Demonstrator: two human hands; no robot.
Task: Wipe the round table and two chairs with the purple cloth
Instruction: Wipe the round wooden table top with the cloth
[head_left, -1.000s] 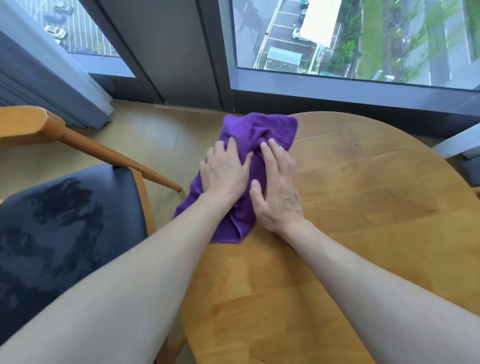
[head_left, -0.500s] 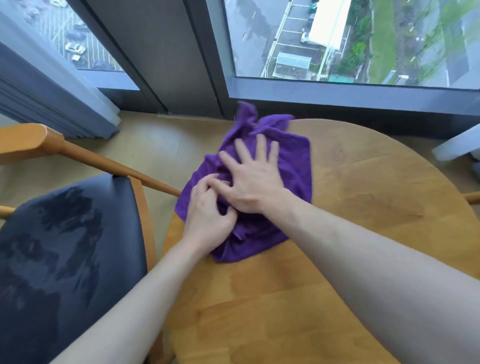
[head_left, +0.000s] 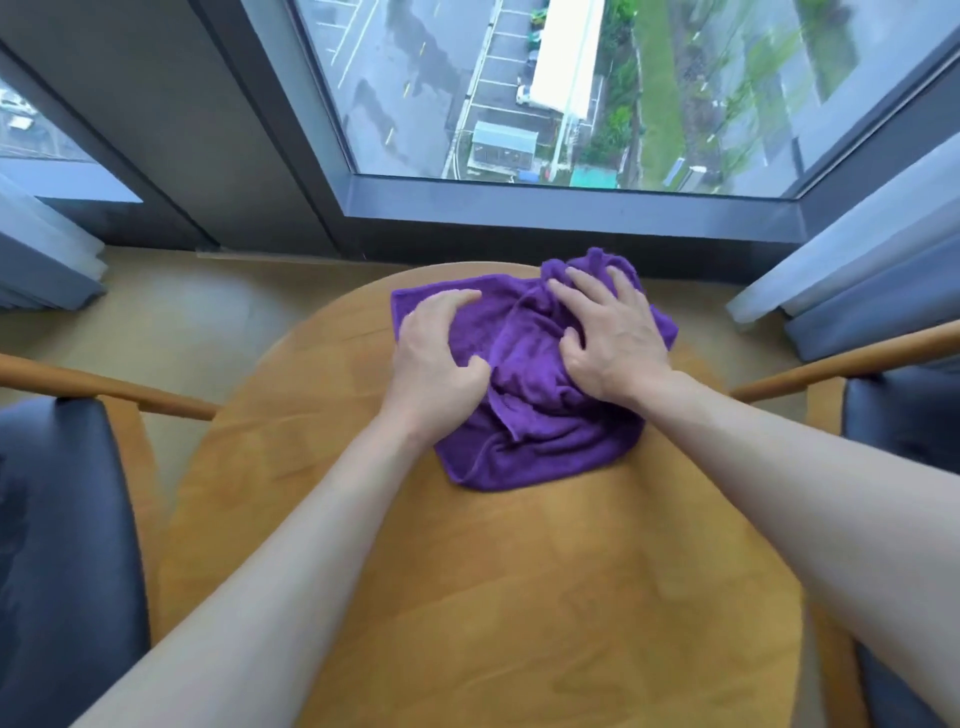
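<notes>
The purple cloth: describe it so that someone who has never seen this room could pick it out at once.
Start at the big window and drop to the round wooden table below it. On the table's far part, nearest the glass, lies the purple cloth, bunched and wrinkled, with the left hand and right hand on top of it. It is the only purple thing, soft among wood and dark chair seats.

Both bare forearms reach forward; left hand (head_left: 434, 358) palm-down with fingers bent, right hand (head_left: 610, 338) palm-down with fingers spread
</notes>
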